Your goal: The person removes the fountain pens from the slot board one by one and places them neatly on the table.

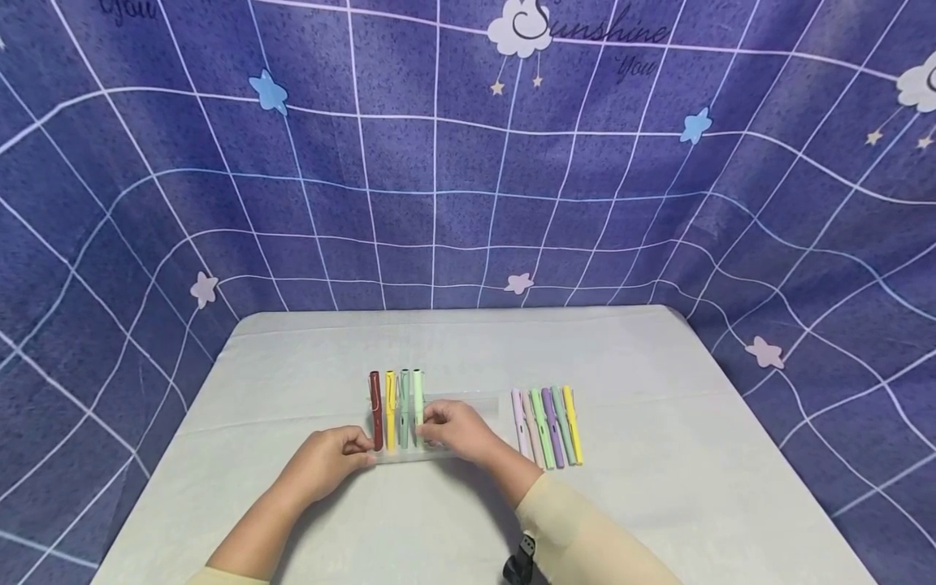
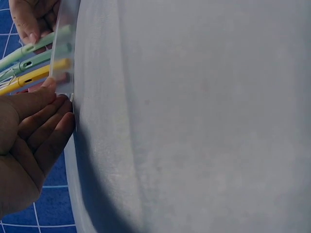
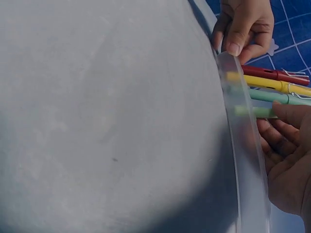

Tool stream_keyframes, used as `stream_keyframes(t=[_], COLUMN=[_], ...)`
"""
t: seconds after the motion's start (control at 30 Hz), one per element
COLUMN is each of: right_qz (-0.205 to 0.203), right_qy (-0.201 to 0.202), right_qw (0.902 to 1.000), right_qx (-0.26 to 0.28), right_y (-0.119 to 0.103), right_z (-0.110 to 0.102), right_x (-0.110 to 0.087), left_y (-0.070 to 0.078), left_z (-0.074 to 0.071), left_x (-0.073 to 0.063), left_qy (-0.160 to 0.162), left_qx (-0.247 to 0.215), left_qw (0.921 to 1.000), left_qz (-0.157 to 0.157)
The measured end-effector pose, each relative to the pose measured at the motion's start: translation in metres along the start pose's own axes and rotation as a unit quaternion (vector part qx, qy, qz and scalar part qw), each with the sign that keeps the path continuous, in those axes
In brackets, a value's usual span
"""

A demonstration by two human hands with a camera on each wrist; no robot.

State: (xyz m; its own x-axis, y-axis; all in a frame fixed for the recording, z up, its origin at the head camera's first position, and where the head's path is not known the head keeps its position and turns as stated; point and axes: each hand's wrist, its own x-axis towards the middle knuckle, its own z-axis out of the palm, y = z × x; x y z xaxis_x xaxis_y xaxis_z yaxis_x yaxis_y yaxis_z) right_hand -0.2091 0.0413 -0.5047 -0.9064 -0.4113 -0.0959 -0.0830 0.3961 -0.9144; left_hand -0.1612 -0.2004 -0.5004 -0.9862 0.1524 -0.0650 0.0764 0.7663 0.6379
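Note:
In the head view a long clear plastic tray [image 1: 478,404] lies on the table. My left hand [image 1: 325,465] grips its front left corner, with the thumb on the rim [image 2: 63,53] in the left wrist view. Standing side by side in the tray's left part are a dark red pen [image 1: 376,410], a yellow pen [image 1: 391,418] and a teal-green pen [image 1: 405,414]. Just right of them, my right hand [image 1: 461,431] pinches a light green pen [image 1: 418,396] between thumb and fingers. Its lower end shows through the clear front wall [image 3: 248,160] in the right wrist view.
Right of the tray, several pens lie close together on the table, among them a lilac pen [image 1: 518,410], a purple pen [image 1: 552,426] and a yellow pen [image 1: 573,422]. A black strap-like piece [image 1: 521,561] hangs near the right sleeve. Blue patterned cloth [image 1: 468,162] surrounds the white table [image 1: 621,349].

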Motion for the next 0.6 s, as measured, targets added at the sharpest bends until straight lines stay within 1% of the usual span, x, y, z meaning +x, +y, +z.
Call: stream_keyframes(t=[0.13,0.2,0.27,0.4,0.5,0.6], right_qz=[-0.015,-0.030,-0.040,-0.044,-0.037,-0.030], right_qy=[0.011,0.024,0.039,0.056,0.048,0.040], right_qw=[0.9998,0.9992,0.9984,0.9970,0.9961,0.9950], right_qx=[-0.002,-0.011,-0.007,0.030,0.065,0.086], right_y=[-0.001,-0.003,-0.005,-0.007,-0.008,-0.008], right_z=[0.001,0.000,0.000,0.000,0.001,0.001], right_x=[-0.002,-0.004,-0.006,-0.010,-0.015,-0.019], left_y=[0.000,0.001,0.001,0.002,0.002,0.002], left_z=[0.000,0.000,-0.001,-0.001,-0.001,-0.001], left_x=[0.000,0.000,0.000,0.000,-0.001,-0.001], left_qy=[-0.001,-0.001,-0.001,0.000,-0.002,-0.003], left_qx=[-0.002,-0.003,-0.004,-0.003,-0.002,-0.002], left_qw=[1.0000,1.0000,1.0000,1.0000,1.0000,1.0000], left_qz=[-0.002,-0.002,-0.002,0.000,0.000,-0.001])
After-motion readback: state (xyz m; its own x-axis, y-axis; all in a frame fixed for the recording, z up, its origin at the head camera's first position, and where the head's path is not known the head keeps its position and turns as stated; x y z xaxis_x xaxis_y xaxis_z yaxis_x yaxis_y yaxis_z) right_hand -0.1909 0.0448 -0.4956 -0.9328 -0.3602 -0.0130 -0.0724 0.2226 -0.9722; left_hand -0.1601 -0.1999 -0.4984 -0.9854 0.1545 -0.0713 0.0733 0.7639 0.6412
